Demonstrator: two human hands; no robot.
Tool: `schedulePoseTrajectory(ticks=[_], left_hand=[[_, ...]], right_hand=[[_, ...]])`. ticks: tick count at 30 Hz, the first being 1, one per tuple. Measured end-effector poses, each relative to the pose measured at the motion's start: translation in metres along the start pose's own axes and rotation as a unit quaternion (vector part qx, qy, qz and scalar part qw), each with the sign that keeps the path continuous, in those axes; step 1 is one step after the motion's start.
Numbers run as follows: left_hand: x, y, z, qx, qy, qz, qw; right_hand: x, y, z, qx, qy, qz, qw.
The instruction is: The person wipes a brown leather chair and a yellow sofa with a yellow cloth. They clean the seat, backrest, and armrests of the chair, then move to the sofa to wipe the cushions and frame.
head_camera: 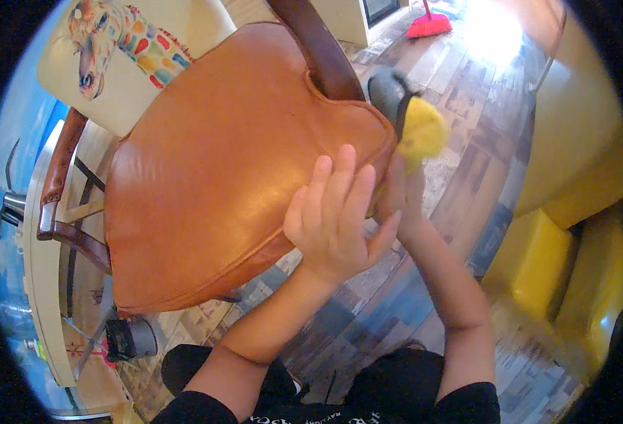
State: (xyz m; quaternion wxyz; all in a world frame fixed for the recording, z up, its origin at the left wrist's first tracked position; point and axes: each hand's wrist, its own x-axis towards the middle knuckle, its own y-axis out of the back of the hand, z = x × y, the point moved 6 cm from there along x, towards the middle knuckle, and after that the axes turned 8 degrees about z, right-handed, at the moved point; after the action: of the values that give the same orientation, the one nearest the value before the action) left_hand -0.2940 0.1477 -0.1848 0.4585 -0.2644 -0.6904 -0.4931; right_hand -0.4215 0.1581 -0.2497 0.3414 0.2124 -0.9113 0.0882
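A chair with an orange-brown leather seat [210, 159] is turned at an angle in front of me. My left hand [332, 217] lies over the seat's near edge with its fingers spread, and nothing is in it. Beside the seat's right corner is my right hand [407, 199], blurred by motion. At its fingers is a blurred cloth [424, 129], yellow on one part and grey on another, with a dark border between. The hand appears to hold it against the side of the seat. Part of the right hand's grip is hidden by the left thumb and the seat.
A dark wooden armrest [322, 45] rises at the seat's far side. Behind stands a pale chair back [205, 18] with a giraffe print. Yellow padded furniture [542, 259] lines the right. A pink broom [429, 25] is on the patterned floor; a grey bin [144, 336] stands lower left.
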Motion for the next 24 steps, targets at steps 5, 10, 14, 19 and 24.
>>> schedulePoseTrajectory(ticks=[5, 10, 14, 19, 24], left_hand=[[-0.004, 0.002, -0.003, -0.097, -0.002, 0.095, 0.991], [-0.025, -0.001, -0.001, -0.029, 0.007, 0.091, 0.995], [-0.059, -0.007, -0.003, -0.017, 0.083, 0.16, 0.983], [-0.08, -0.007, 0.001, -0.074, 0.057, 0.002, 0.996], [-0.071, -0.001, -0.003, -0.227, 0.135, -0.231, 0.937]], right_hand=[[0.042, 0.002, -0.065, 0.001, 0.259, -0.066, 0.964], [0.07, -0.02, -0.1, -0.115, 0.274, -0.287, 0.911], [0.061, -0.051, -0.112, -0.178, 0.243, -0.303, 0.904], [0.06, -0.054, -0.118, -0.205, 0.155, -0.312, 0.915], [0.051, -0.042, -0.12, -0.281, 0.109, -0.326, 0.896]])
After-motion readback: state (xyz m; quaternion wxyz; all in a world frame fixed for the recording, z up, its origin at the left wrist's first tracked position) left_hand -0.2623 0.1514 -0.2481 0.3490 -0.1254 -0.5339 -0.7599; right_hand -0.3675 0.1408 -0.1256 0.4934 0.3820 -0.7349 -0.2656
